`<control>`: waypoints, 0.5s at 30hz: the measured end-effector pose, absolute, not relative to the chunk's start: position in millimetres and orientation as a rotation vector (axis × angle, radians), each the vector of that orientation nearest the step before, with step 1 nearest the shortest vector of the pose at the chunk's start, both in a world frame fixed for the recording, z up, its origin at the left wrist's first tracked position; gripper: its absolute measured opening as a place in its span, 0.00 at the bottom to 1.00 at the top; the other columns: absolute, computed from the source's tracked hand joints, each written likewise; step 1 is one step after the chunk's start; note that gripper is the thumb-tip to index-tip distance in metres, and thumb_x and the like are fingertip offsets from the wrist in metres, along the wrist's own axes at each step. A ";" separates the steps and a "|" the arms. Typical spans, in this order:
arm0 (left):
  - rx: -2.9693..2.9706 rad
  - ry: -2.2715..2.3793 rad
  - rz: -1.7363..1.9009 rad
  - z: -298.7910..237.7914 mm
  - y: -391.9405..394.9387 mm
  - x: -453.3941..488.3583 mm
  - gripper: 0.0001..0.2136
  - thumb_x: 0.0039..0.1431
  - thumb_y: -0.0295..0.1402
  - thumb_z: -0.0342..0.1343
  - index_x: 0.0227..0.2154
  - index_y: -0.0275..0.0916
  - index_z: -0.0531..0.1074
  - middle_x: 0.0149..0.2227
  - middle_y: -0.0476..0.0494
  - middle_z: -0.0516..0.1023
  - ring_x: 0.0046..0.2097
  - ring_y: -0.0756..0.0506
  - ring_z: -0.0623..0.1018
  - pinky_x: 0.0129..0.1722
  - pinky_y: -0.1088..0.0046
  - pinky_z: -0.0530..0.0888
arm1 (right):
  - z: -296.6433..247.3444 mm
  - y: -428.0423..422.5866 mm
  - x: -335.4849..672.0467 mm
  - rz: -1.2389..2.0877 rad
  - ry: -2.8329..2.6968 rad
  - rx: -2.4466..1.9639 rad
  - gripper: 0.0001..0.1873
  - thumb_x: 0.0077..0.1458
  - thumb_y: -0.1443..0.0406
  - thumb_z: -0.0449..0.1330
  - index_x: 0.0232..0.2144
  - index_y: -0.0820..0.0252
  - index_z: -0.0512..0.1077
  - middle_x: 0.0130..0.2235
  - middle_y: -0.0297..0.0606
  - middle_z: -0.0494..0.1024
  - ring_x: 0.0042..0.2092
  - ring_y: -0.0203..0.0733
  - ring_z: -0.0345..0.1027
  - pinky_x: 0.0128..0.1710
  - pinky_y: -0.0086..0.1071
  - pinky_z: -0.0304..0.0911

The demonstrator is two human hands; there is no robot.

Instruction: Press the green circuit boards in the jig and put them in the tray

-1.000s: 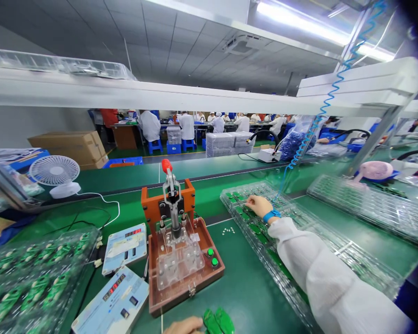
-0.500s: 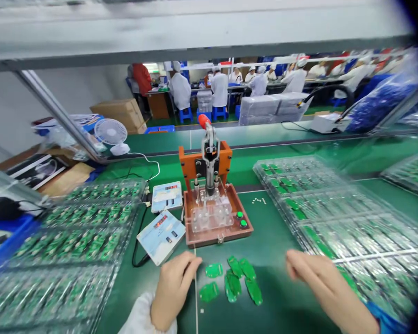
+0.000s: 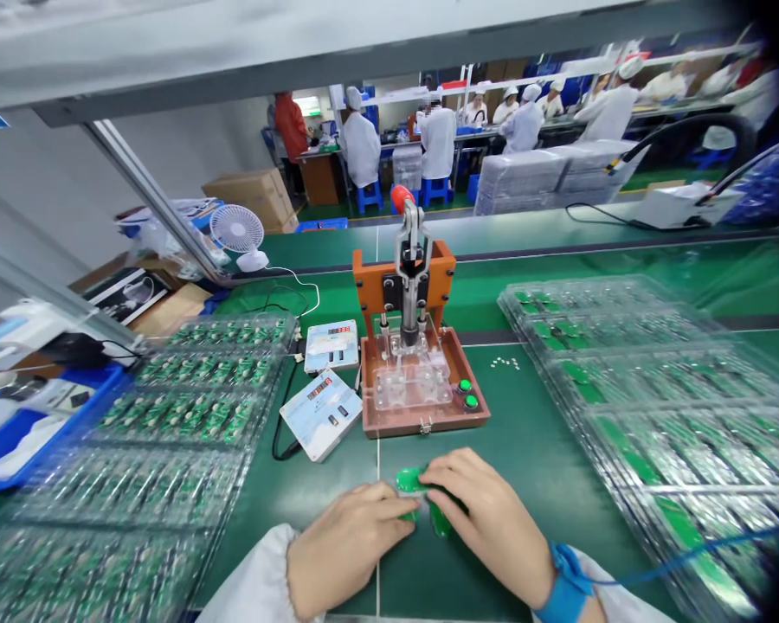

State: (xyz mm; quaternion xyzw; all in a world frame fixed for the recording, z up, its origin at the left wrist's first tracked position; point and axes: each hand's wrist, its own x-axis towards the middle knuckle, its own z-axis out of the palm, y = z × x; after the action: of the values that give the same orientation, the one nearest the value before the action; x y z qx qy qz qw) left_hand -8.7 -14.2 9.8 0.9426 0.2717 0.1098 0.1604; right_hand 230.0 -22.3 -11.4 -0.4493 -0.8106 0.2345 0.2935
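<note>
My left hand (image 3: 354, 541) is on the bench, its thumb and fingers closed around a green circuit board, of which only a sliver (image 3: 408, 517) shows. Opposite it, my right hand (image 3: 486, 523) has its fingertips on the end of another green circuit board (image 3: 408, 480). Beneath that palm a further green board (image 3: 440, 521) peeks out between thumb and fingers. The rest of the pile is hidden by my hands. A blue wrist strap (image 3: 564, 584) with a cord circles my right wrist. Beyond the hands stands an orange-framed test fixture (image 3: 404, 277) with a red-tipped toggle lever.
Clear trays of green boards (image 3: 198, 402) line the left side; more trays (image 3: 636, 381), partly filled, line the right. Two meter boxes (image 3: 321, 414) sit left of the fixture. Small white bits (image 3: 505, 362) lie at its right. A fan (image 3: 237, 229) stands further back.
My right hand has swung left from beside the right trays to the loose boards. My left hand has shifted right onto them. The spread boards are now mostly covered, and the view has turned.
</note>
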 end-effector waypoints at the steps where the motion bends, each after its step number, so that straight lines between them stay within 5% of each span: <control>1: 2.712 0.770 0.305 10.4 -13.4 -7.1 0.13 0.67 0.19 0.50 0.40 0.38 0.78 0.50 0.45 0.82 0.45 0.44 0.78 0.42 0.67 0.76 | -12.8 -18.8 227.1 0.579 -2.192 -1.229 0.09 0.72 0.66 0.55 0.46 0.56 0.75 0.46 0.40 0.79 0.47 0.48 0.72 0.48 0.42 0.70; 7: 2.753 0.820 0.196 2.2 -10.6 -8.8 0.10 0.64 0.19 0.55 0.31 0.38 0.75 0.49 0.47 0.80 0.42 0.44 0.77 0.38 0.70 0.76 | -20.2 -5.6 216.4 0.345 -2.351 -1.464 0.08 0.63 0.65 0.68 0.45 0.59 0.77 0.44 0.41 0.79 0.46 0.54 0.72 0.43 0.46 0.68; 15: 2.555 0.971 0.263 -2.3 -8.8 -15.9 0.14 0.59 0.17 0.62 0.43 0.40 0.76 0.53 0.49 0.80 0.47 0.43 0.79 0.45 0.68 0.79 | -20.3 3.9 207.0 0.355 -2.379 -1.458 0.10 0.57 0.68 0.73 0.38 0.58 0.76 0.39 0.38 0.79 0.42 0.52 0.73 0.41 0.43 0.66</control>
State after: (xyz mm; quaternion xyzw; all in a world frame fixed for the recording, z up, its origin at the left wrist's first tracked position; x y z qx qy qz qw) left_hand -15.9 -8.8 -2.3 0.9124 0.3465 0.0940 0.1965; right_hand 207.0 3.9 -20.3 -0.5115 -0.8343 0.1244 0.1637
